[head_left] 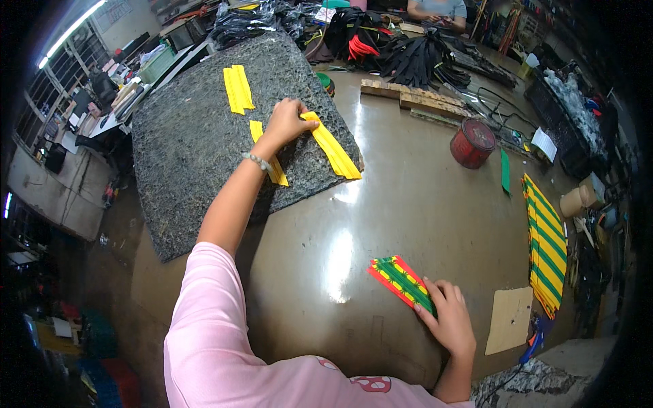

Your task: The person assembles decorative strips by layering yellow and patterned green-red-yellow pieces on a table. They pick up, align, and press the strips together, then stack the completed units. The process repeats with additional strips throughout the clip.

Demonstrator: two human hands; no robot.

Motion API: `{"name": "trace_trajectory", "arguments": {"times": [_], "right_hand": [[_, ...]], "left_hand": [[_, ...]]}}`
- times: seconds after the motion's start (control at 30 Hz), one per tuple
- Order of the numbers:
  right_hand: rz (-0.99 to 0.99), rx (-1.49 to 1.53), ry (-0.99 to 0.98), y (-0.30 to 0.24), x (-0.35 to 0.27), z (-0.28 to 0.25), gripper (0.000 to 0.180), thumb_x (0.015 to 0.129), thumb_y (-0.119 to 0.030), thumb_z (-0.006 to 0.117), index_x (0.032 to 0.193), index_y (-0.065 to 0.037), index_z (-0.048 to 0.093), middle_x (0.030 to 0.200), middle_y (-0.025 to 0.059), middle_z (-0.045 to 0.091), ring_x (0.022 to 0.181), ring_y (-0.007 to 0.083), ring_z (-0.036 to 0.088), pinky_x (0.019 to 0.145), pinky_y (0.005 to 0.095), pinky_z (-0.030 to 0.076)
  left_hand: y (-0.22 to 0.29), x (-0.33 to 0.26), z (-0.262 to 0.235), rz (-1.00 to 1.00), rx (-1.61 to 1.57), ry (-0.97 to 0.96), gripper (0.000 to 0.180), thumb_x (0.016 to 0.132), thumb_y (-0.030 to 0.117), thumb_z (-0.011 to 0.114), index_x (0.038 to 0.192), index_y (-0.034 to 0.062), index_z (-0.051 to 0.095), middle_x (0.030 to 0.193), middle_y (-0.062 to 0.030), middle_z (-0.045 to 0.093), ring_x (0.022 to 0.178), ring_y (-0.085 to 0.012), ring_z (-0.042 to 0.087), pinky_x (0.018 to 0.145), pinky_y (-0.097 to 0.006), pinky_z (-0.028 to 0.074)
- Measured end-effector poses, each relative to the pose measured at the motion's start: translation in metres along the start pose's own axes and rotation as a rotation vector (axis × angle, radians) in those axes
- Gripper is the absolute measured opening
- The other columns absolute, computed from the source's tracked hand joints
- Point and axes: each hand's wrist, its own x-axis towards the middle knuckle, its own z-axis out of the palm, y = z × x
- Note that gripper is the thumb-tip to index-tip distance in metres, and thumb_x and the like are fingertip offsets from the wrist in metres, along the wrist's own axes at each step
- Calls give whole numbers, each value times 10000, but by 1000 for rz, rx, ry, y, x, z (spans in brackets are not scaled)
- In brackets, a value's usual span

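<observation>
My left hand [286, 124], a beaded bracelet at its wrist, reaches over a rough dark grey slab [183, 143]. Its thumb and fingers pinch the upper end of a bundle of yellow strips [333, 151] near the slab's right edge. Partly hidden under that wrist is a second yellow bundle [277, 171], and a third yellow bundle [238, 90] lies farther back on the slab. My right hand [449, 316] grips the near end of a small stack of red, yellow and green patterned strips [400, 280] on the shiny brown table [306, 272].
To the right on the table are a red tin [473, 143], a green strip [505, 171], long green-and-yellow striped strips [544, 245], a tan card [509, 319] and a blue-handled tool [537, 336]. Wooden bars [415, 98] and black strap bundles [425, 60] lie behind. Another person [439, 10] sits beyond.
</observation>
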Motion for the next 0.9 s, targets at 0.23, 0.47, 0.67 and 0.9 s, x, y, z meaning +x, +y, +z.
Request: {"name": "trace_trajectory", "arguments": {"times": [0.23,0.47,0.67,0.9], "right_hand": [[6,15,-1,-2,-3,-3,548,879,-257,707,1359,-35,566,1217,155,563,1097,350,534,978,421,440],[35,10,-46,-3,-2,-3,580,878,-273,710,1388,-54,543,1243,155,553,1135,348,523,992,446,430],[56,18,-51,-3,1,-2,581,868,-265,720,1383,-57,550,1232,158,554,1136,347,521,994,440,423],[119,20,-76,-3,7,-1,563,846,-256,742,1341,-40,585,1180,149,540,1104,339,516,975,426,425]], "left_hand": [[86,-16,-81,49,-856,-317,425,850,190,814,1174,-21,636,1002,-91,719,890,-132,697,810,-254,573],[153,-36,-79,164,-1083,-489,396,844,199,816,1144,-28,691,994,-103,730,829,-116,698,785,-246,572],[125,-50,65,433,-553,-55,308,827,200,807,1103,87,728,1098,-130,692,1043,-253,653,890,-367,523],[-85,83,-16,276,-102,624,323,802,-10,543,1048,71,736,1055,-160,698,1019,-346,633,933,-429,480]]}}
